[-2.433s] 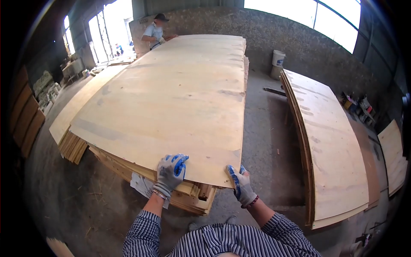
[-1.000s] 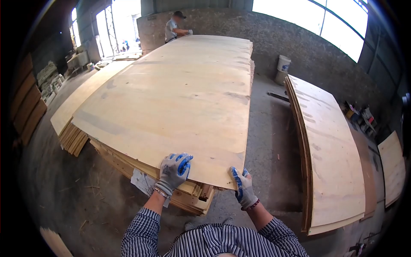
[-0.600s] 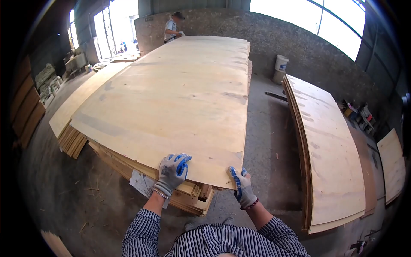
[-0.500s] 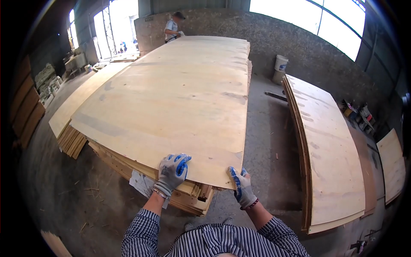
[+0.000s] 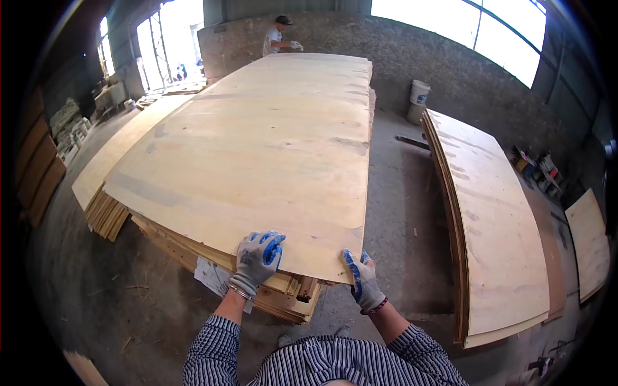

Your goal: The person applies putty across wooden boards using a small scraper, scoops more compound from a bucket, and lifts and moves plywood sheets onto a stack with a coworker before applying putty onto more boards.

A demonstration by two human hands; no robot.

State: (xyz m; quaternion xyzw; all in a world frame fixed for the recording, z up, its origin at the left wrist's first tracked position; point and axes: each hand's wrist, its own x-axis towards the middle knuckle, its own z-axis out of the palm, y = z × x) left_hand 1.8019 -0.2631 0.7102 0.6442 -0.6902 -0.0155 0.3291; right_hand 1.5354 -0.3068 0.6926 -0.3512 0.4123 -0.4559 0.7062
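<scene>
A large pale plywood sheet (image 5: 257,161) lies on top of a stack of boards (image 5: 283,299). My left hand (image 5: 259,258), in a grey glove with blue coating, is closed on its near edge, fingers curled over the top. At the near right corner, my right hand (image 5: 364,280), gloved the same way, grips the sheet with its thumb side on the upper face. The fingers beneath the sheet are hidden. Below my left hand a white printed paper (image 5: 212,276) hangs at the stack's side.
A second stack of plywood (image 5: 496,225) stands to the right, and another (image 5: 106,215) to the left. A co-worker (image 5: 277,38) stands at the sheet's far end. A white bucket (image 5: 420,93) is by the back wall. One board (image 5: 587,248) leans at far right.
At the far end the co-worker has shifted to the right, a gloved hand raised above the sheet's edge. My hands keep their hold, and the view has moved slightly.
</scene>
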